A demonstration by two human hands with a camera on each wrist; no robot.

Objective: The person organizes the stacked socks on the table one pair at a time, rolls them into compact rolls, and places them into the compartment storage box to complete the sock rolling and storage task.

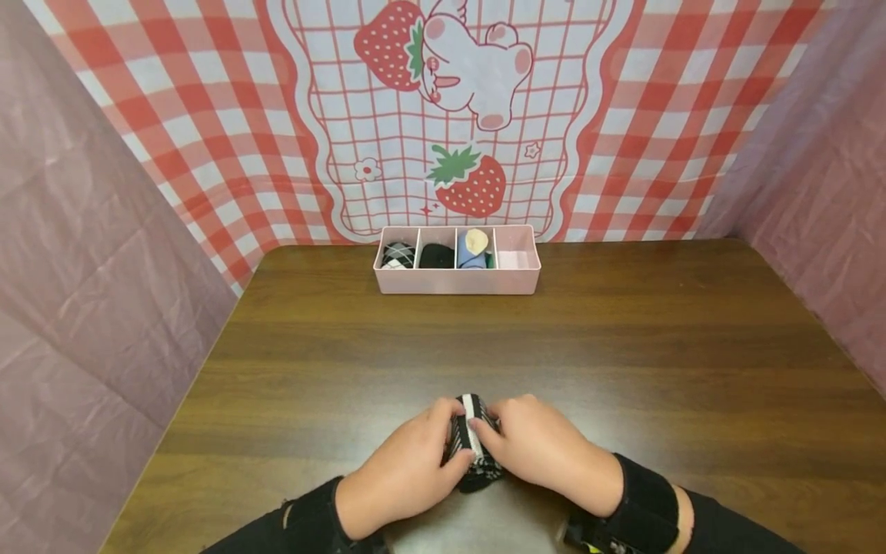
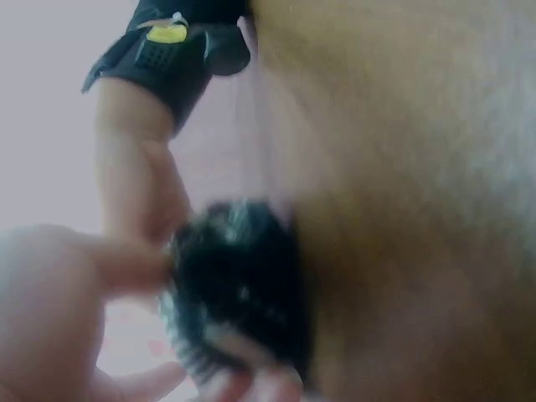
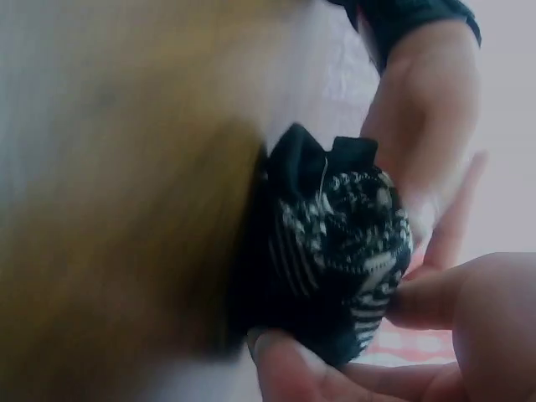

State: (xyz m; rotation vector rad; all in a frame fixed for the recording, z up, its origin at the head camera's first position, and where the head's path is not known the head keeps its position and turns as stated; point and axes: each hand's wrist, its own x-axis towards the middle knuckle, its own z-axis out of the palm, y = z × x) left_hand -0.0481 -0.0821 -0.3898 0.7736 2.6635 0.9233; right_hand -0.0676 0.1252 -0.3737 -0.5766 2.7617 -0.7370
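A rolled sock (image 1: pixel 484 465), black with white stripes and speckled knit, sits on the near middle of the table between both hands. My left hand (image 1: pixel 408 465) grips its left side, thumb at the near end and fingers along the far side. From the right, my right hand (image 1: pixel 550 450) holds the roll, its thumb lying over the white stripe on top. In the right wrist view, the folded end of the sock (image 3: pixel 335 234) shows several layers, with fingers around it. The left wrist view is blurred, the dark sock (image 2: pixel 239 285) held between fingers.
A pink divided box (image 1: pixel 457 282) stands at the table's back edge. Its compartments hold an argyle sock (image 1: pixel 398 254), a black sock (image 1: pixel 437 256) and blue and cream rolls (image 1: pixel 474 250). Behind it hangs a red checked cloth (image 1: pixel 644 154); the brown table (image 1: pixel 311 346) lies around the hands.
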